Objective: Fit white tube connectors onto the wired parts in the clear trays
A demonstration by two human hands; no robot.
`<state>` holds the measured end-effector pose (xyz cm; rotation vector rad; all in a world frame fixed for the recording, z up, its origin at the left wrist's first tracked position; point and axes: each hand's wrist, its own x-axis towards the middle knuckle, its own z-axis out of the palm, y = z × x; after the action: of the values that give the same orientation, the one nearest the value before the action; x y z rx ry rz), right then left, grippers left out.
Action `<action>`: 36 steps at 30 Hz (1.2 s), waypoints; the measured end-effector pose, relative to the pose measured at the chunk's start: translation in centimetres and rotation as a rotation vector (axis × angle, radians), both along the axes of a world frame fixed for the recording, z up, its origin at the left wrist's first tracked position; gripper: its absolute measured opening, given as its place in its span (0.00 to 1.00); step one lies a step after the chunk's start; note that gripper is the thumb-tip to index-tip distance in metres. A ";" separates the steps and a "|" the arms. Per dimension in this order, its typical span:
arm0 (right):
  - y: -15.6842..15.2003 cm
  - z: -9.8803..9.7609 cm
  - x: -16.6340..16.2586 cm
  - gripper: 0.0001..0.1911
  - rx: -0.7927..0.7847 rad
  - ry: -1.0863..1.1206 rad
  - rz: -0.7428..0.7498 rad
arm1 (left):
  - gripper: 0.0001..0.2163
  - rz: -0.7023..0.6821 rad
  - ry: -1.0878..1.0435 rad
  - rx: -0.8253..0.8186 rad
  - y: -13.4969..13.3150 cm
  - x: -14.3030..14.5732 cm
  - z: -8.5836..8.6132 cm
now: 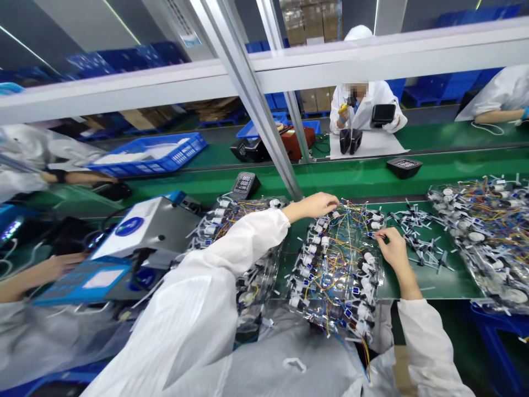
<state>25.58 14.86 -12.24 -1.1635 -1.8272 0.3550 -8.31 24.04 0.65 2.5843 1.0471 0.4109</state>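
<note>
Tangling wires [339, 259] hide what both hands' fingers [330, 205] pinch

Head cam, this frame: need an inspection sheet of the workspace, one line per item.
Surface: green bench top, green conveyor belt behind it.
Job's things: clear tray of small white-capped parts with coloured wires, lying in front of the person.
Clutter: loose white parts right of the tray; more wired trays at left and right.
Hands: left hand touches the tray's far edge; right hand pinches a part at its right edge.
Cables: thin yellow, blue and red wires over every tray.
Surroundings: grey machine at left, blue crate, co-workers in white coats across the belt.
</note>
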 end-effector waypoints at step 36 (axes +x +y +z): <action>-1.6 -0.8 -1.6 0.05 0.058 0.148 -0.032 | 0.13 0.153 0.378 0.108 0.0 -0.5 -1.5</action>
<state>23.93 13.22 -13.00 -1.0961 -1.6782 0.3574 -8.83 23.99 -0.88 2.7533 1.3876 0.0092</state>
